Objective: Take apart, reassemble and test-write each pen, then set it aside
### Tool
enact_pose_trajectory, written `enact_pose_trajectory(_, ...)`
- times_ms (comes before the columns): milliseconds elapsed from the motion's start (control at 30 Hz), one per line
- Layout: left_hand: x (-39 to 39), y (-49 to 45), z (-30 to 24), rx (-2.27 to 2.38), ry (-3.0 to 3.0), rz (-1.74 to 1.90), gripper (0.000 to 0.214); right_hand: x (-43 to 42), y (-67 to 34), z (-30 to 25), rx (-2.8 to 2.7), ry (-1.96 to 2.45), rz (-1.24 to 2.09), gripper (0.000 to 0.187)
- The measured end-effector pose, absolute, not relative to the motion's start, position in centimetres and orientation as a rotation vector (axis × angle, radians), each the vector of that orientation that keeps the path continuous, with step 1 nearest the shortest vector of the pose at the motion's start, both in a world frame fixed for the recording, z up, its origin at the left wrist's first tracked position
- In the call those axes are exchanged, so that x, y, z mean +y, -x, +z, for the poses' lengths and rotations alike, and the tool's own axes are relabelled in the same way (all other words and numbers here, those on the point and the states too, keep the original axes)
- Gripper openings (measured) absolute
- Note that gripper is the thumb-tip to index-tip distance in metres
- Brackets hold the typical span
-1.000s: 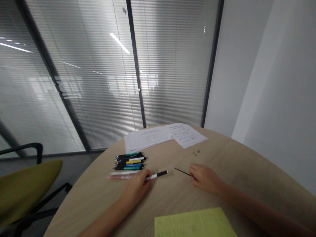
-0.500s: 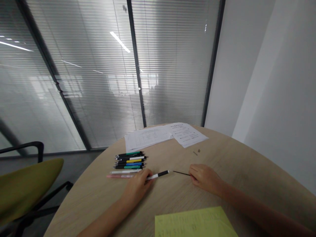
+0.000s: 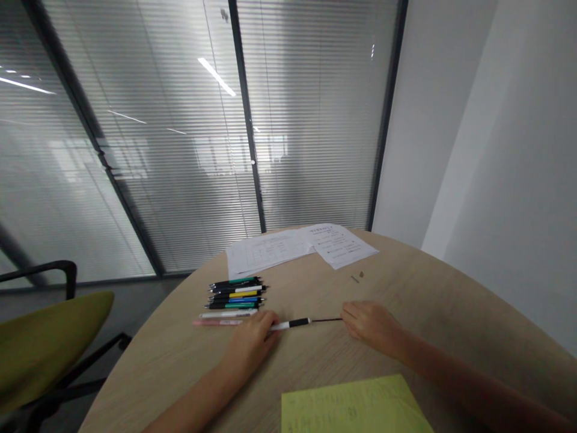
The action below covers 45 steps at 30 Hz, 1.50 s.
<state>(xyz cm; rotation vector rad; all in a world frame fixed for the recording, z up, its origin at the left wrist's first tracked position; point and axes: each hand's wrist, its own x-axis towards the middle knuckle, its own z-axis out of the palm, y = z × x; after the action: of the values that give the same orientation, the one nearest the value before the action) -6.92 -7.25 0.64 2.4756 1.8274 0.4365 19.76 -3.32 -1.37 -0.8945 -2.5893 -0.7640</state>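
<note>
My left hand (image 3: pixel 252 337) is closed around a white pen barrel with a black front section (image 3: pixel 291 324), holding it low over the round wooden table (image 3: pixel 451 307). My right hand (image 3: pixel 372 325) pinches a thin black refill (image 3: pixel 325 320) that lies in line with the barrel, its tip at the barrel's black end. A row of several pens (image 3: pixel 235 294) lies just beyond my left hand, with a pink pen (image 3: pixel 216 322) nearest to it.
White printed sheets (image 3: pixel 297 246) lie at the table's far side. Two tiny pen parts (image 3: pixel 357 277) sit beyond my right hand. A yellow paper (image 3: pixel 351 406) lies at the near edge. A green office chair (image 3: pixel 49 343) stands at the left, glass partitions behind.
The refill has swung level and moved left until its tip meets the barrel's black end; before there was a gap. Both hands shifted slightly.
</note>
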Motion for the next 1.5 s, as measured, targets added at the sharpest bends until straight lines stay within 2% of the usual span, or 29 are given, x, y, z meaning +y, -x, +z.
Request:
enact_pose_trajectory(200,-8.2,6.0,1.0,1.738,-2.572,0.421,0.011,-5.3,-18.5,0.1,-2.453,0.772,-0.782,0.015)
enact_pose_trajectory(367,-8.9,5.5,1.2,1.698,-2.39,0.509,0.011,-6.6,-18.1,1.4,-2.376,0.776,-0.498,0.008)
enact_pose_trajectory(467,-8.9,5.5,1.2,1.642,-2.203,0.666,0.012,-5.7,-19.2,2.0,-2.232,0.946,-0.261,0.021)
enact_pose_trajectory(567,-8.7,5.5,1.3,1.463,-1.988,0.882,0.016,-3.3,-21.0,1.7,-2.1,1.241,-0.11,0.023)
enact_pose_trajectory(733,-8.4,5.2,1.7,1.208,-1.694,0.978,0.034,1.0,-23.5,-0.8,-2.113,1.569,-0.09,0.02)
enact_pose_trajectory(867,-8.2,5.3,1.4,1.182,-1.654,0.955,0.036,2.6,-23.8,-2.2,-2.2,1.692,-0.116,0.021)
enact_pose_trajectory(1200,-8.3,5.7,1.1,1.462,-1.947,0.799,0.011,3.9,-22.4,-2.0,-2.227,1.682,-0.155,0.022)
enact_pose_trajectory(1500,-9.2,5.2,1.5,1.58,-2.243,0.567,0.01,-5.1,-21.1,-1.6,-2.228,1.237,0.167,0.014)
